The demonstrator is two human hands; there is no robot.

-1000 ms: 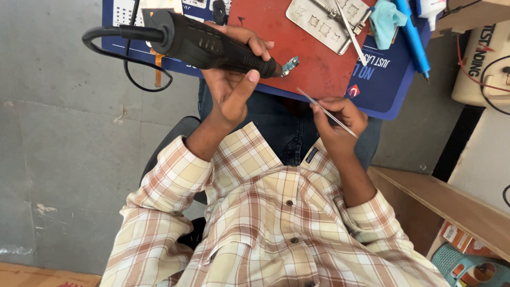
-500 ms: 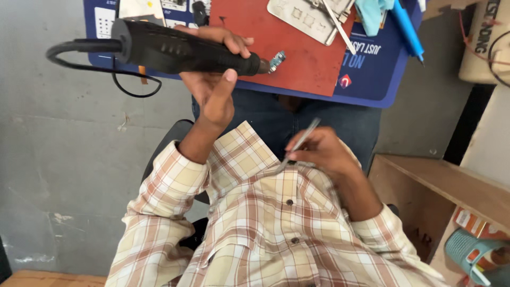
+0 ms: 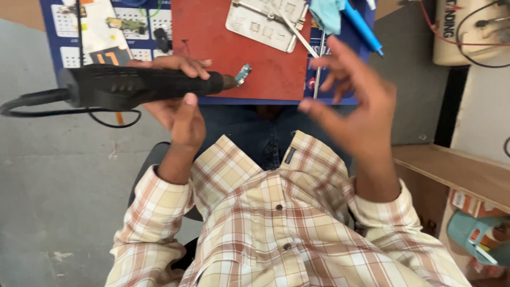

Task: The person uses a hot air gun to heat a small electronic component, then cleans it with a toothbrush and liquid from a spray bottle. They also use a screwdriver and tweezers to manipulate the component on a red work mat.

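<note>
Now your right hand (image 3: 353, 109) has lifted with the tweezers (image 3: 317, 79) pinched loosely, while your left hand (image 3: 178, 101) still grips the black hot-air handle (image 3: 141, 86).

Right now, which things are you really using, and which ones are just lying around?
In use:
- black corded tool, gripped in the left hand
- thin metal tweezers, by the right hand fingers
- small circuit piece at the tool's tip
- red mat

Lying about:
- metal plate
- blue pen
- teal cloth
- wooden shelf
</note>
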